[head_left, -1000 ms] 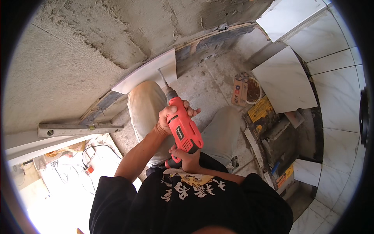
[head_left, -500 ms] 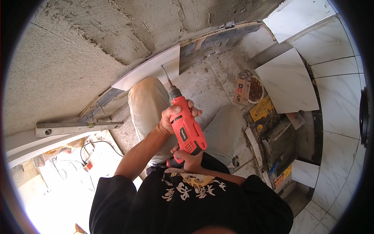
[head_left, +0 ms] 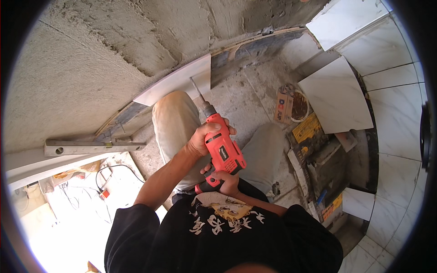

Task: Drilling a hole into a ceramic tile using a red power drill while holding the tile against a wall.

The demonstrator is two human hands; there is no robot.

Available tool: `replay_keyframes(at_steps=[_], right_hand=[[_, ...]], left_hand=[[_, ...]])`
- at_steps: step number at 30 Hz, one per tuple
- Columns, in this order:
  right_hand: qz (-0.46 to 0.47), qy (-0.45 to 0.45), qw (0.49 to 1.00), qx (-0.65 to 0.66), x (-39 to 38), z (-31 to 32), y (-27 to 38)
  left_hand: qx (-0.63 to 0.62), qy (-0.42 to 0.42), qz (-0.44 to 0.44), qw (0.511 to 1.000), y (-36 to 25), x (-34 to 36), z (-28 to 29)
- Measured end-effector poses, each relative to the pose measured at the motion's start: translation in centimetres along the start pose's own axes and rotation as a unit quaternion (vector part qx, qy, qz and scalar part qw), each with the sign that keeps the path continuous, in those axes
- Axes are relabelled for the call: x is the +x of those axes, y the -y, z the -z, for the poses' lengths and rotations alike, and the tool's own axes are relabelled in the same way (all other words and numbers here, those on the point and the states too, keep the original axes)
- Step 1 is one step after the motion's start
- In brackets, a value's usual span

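I hold a red power drill [head_left: 224, 152] with both hands, its long grey bit [head_left: 198, 90] angled up toward a white tile [head_left: 150, 93] standing against the plastered wall. Whether the tip touches the tile I cannot tell. My left hand [head_left: 205, 136] is wrapped round the front of the drill body, behind the dark chuck [head_left: 208, 109]. My right hand [head_left: 223, 184] grips the rear handle close to my belly. My left knee [head_left: 173, 109] is bent just below the tile, partly in front of it.
A spirit level [head_left: 77, 148] lies at the left beside a bright opening with cables [head_left: 98, 177]. To the right are a cardboard box [head_left: 282, 107], a white bucket [head_left: 300, 113], a large loose tile [head_left: 334, 93], yellow bags [head_left: 305, 127] and a tiled wall [head_left: 393, 118].
The drill and both hands have shifted a little to the right and are tilted slightly differently. The bit still points up at the tile, and both hands keep their grip.
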State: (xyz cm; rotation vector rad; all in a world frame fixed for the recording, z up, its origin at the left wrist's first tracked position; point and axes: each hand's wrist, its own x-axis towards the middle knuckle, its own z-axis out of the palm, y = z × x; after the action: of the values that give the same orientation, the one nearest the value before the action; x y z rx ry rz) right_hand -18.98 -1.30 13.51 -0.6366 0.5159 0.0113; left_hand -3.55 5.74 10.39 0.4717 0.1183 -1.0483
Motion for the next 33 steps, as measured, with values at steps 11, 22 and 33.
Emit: replay_keyframes(at_steps=[11, 22, 33], right_hand=[[-0.105, 0.017, 0.984, 0.143, 1.2, 2.5, -0.8], [-0.100, 0.030, 0.986, 0.132, 1.4, 2.6, -0.5], [-0.107, 0.000, 0.988, 0.108, 1.2, 2.1, -0.4]], left_hand=[[0.146, -0.137, -0.010, 0.980, 0.4, 0.8, -0.2], [0.155, -0.157, -0.003, 0.975, 0.4, 0.9, -0.4], [0.161, -0.153, -0.003, 0.975, 0.3, 0.6, -0.4]])
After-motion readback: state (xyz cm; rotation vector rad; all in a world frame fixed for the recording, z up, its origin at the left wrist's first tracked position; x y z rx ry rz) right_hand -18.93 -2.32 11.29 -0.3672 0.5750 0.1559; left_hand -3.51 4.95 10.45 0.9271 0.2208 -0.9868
